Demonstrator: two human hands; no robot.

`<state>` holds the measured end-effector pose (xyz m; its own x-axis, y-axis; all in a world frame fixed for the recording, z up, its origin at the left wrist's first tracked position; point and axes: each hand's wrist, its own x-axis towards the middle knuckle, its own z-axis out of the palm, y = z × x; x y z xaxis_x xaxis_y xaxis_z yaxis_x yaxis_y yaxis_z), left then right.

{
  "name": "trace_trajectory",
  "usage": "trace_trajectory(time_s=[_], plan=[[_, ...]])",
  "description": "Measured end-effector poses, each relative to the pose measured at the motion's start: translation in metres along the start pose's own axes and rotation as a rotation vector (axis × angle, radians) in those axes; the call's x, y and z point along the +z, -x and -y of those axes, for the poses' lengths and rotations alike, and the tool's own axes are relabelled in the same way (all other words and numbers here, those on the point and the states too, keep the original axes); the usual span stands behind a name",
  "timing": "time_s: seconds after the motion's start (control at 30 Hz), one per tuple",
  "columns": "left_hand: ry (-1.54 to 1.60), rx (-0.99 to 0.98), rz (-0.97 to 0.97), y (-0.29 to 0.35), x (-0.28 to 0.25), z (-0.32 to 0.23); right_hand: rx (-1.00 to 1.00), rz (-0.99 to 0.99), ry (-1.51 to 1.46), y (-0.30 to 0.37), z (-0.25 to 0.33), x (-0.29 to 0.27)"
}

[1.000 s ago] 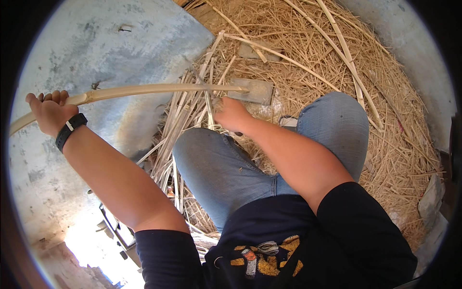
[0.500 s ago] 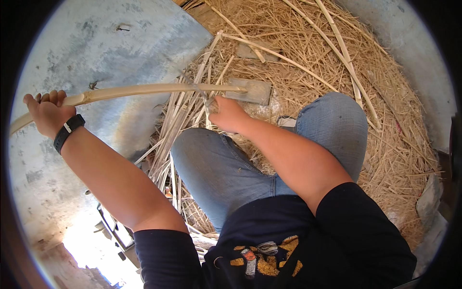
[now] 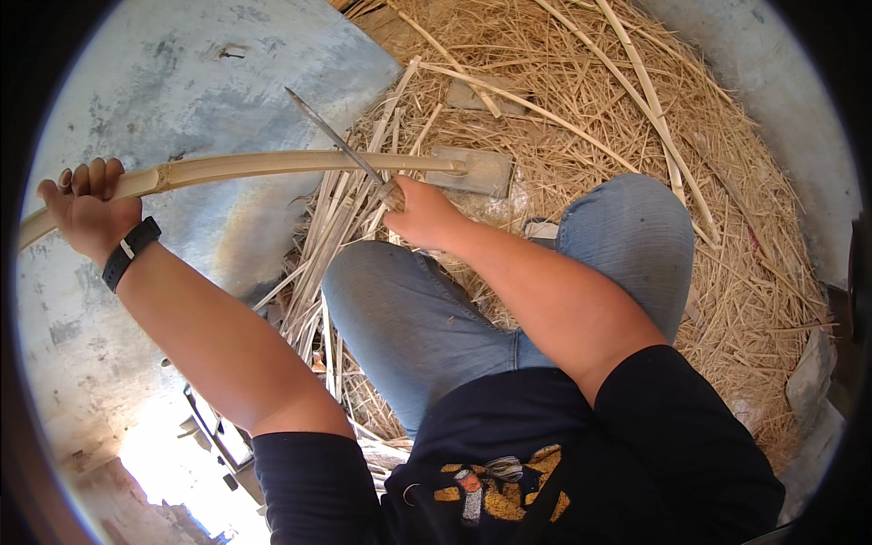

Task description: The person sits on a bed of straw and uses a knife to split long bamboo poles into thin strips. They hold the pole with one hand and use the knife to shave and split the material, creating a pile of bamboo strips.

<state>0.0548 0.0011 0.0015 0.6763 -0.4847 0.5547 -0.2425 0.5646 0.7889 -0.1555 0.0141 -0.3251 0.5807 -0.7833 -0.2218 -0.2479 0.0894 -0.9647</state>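
Observation:
A long pale bamboo strip (image 3: 254,163) curves across from the left edge, and its right end lies over a flat grey block (image 3: 491,174). My left hand (image 3: 89,211), with a black watch at the wrist, is closed round the strip's left part. My right hand (image 3: 421,214) grips the handle of a knife (image 3: 329,133) with a narrow dark blade. The blade crosses the strip at a slant, its tip pointing up and left. Whether the edge touches the bamboo I cannot tell.
Loose shavings (image 3: 581,118) cover the floor ahead and to the right. Several split strips (image 3: 341,213) lie beside my left knee, and longer ones (image 3: 658,118) lie far right. A blue-grey wall (image 3: 227,82) stands at left. My jeans-clad knees are bent close behind the block.
The knife's blade, blurred before, now shows sharply and slants up left. My right hand has shifted slightly left. The strip is nearly where it was; my left hand's fingers have shifted slightly.

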Motion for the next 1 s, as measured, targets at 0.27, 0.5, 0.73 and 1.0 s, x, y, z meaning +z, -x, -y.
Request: trace_trajectory(time_s=[0.27,0.5,0.73,1.0], plan=[[0.146,-0.092,0.200,-0.016,-0.023,0.002,0.066,-0.043,0.015,-0.012,-0.015,-0.011],[0.364,-0.237,0.401,-0.034,-0.053,-0.001,0.082,0.265,0.049,-0.002,0.051,-0.066],[0.517,-0.350,0.646,-0.052,-0.077,0.000,-0.016,0.325,0.146,0.006,0.073,-0.078],[0.517,-0.360,0.669,-0.047,-0.069,-0.002,0.080,0.334,0.055,0.001,0.064,-0.075]])
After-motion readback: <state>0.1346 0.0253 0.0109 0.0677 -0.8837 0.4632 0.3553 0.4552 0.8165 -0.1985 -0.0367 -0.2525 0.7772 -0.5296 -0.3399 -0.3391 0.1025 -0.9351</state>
